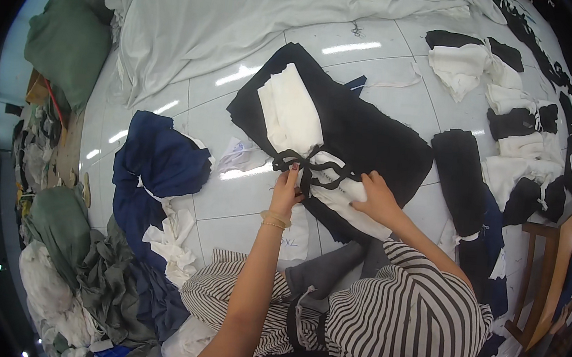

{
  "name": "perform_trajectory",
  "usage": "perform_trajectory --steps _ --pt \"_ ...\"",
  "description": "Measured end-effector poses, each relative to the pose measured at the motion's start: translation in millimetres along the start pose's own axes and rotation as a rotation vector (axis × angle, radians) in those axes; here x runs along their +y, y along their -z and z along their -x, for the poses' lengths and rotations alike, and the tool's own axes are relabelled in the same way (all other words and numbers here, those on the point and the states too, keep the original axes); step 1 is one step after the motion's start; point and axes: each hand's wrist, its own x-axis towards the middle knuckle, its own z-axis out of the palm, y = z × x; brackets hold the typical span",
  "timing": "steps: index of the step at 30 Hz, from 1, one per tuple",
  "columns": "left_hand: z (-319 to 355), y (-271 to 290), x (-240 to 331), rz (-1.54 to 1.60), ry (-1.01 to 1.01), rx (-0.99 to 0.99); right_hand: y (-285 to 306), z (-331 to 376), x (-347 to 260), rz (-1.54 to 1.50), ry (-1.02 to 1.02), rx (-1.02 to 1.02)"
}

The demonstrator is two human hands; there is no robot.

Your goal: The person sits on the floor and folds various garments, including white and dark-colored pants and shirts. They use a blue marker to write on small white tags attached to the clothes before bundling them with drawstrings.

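While right hand (377, 200) touches white cloth (304, 129), glossy tiles (227, 217), heaped fabric (70, 44)

left hand (286, 194): pinching black strip (307, 170) at the knot | right hand (376, 202): on near end of white cloth (290, 110) | strip: tied around white cloth | white cloth: on black cloth (373, 135) | navy cloth (157, 156): left, on tiled floor (226, 231) | wooden stool (547, 272): right
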Motion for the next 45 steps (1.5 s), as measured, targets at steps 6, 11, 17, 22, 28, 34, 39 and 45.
perform_trajectory --steps 6,11,17,22,28,34,39,45 --pt "7.6 9.0 -21.3 0.081 -0.106 0.089 29.2 10.9 -43.2 0.11 0.257 0.228" --pt "41.4 8.3 -39.9 0.177 -0.169 0.23 68.1 14.0 -74.7 -0.35 0.021 -0.018" --pt "107.9 -18.4 -30.5 0.335 0.02 -0.216 172.8 20.8 -107.0 -0.853 -0.067 0.046" --pt "115.3 -19.3 -63.8 0.117 0.093 -0.368 289.7 8.0 -137.7 -0.859 0.037 0.265" --pt "139.0 -13.0 -103.7 0.07 0.275 -0.4 366.2 -115.6 -177.8 -0.796 0.129 0.332" --pt "137.0 -9.9 -90.7 -0.041 0.235 -0.397 399.8 -115.4 -104.6 -0.879 0.137 0.51" --pt "129.9 -9.5 -87.3 -0.063 0.222 -0.43 389.0 -34.7 6.5 -0.823 -0.143 0.563" --pt "128.0 8.6 -97.7 -0.057 0.251 -0.381 257.5 16.8 193.4 -0.85 -0.551 0.439"
